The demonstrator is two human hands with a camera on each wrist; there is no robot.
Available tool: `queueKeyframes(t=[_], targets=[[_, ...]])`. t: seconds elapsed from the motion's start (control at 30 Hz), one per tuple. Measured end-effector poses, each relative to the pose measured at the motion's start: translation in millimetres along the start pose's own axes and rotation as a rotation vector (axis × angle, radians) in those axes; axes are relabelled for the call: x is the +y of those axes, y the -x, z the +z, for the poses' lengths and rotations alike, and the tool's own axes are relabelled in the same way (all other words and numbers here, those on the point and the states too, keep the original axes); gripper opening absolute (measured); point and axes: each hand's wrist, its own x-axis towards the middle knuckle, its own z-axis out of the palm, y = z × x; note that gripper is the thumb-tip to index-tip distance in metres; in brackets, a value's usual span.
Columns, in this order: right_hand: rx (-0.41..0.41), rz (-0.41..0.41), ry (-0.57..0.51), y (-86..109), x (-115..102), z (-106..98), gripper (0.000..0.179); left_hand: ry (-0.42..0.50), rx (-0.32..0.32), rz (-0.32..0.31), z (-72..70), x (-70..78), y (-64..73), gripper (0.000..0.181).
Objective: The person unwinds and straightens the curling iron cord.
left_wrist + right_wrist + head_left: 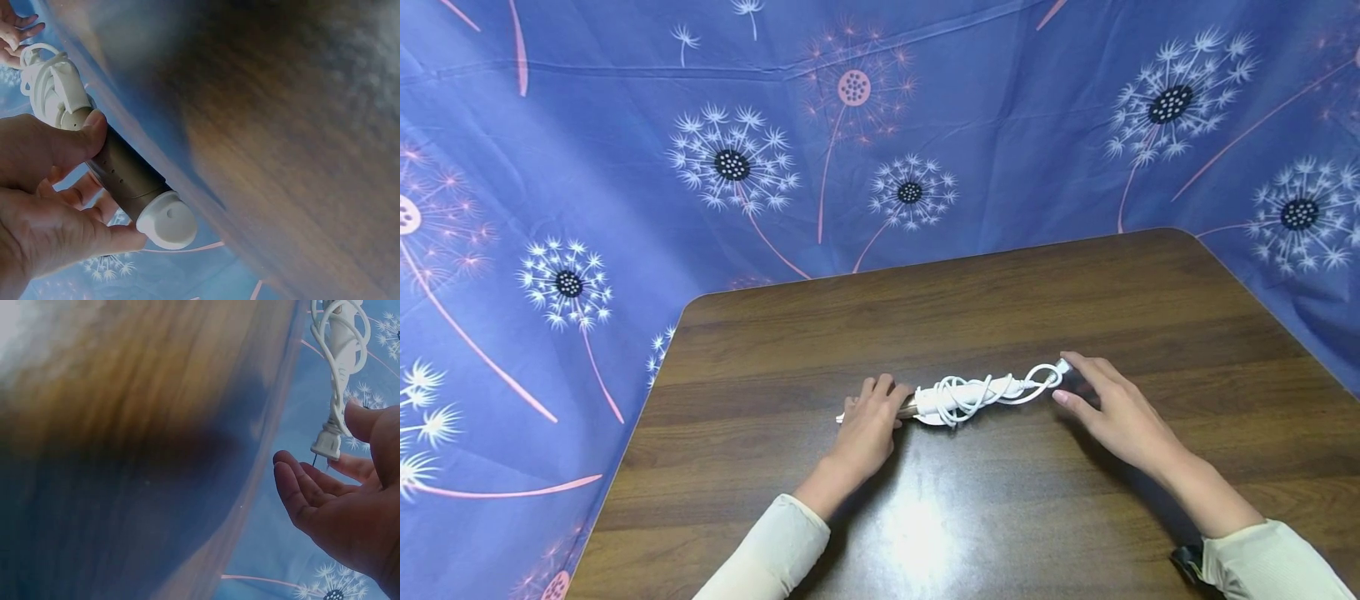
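A curling iron (931, 401) lies across the middle of the table, its bronze barrel (128, 164) ending in a white tip (167, 220). Loops of white cord (961, 402) wind around its white handle. My left hand (867, 421) grips the barrel, thumb on one side and fingers on the other. At the cord's far end is a white plug (326, 442) with thin prongs. Beside it is my right hand (1123, 415), thumb and fingers spread apart around the plug. Whether a fingertip touches the plug I cannot tell.
The brown wooden table (820, 333) has rounded far corners. Behind and to the left hangs a blue cloth (1000, 150) with a dandelion print. A dark band (1186, 560) shows by the right sleeve. Light glares off the tabletop near the front.
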Motion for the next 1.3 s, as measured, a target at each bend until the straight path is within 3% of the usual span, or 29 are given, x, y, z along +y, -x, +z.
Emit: queueKeyframes(t=[0.23,0.6,1.13,1.3], targets=[[0.076,-0.031,-0.013,-3.2,-4.7,2.0,0.052,0.029,0.016,-0.011,-3.0,0.7,0.6,0.054],[0.275,-0.137,-0.048,-14.1,-10.5,6.4,0.044,0.099,-0.003,-0.041,-8.3,5.0,2.9,0.057],[0.387,-0.091,-0.139,-22.5,-16.8,9.2,0.029,0.112,0.017,-0.06,-11.2,8.6,1.3,0.058],[0.378,-0.011,-0.261,-24.9,-20.6,9.4,0.025,0.13,0.01,-0.073,-11.9,10.3,1.0,0.062]])
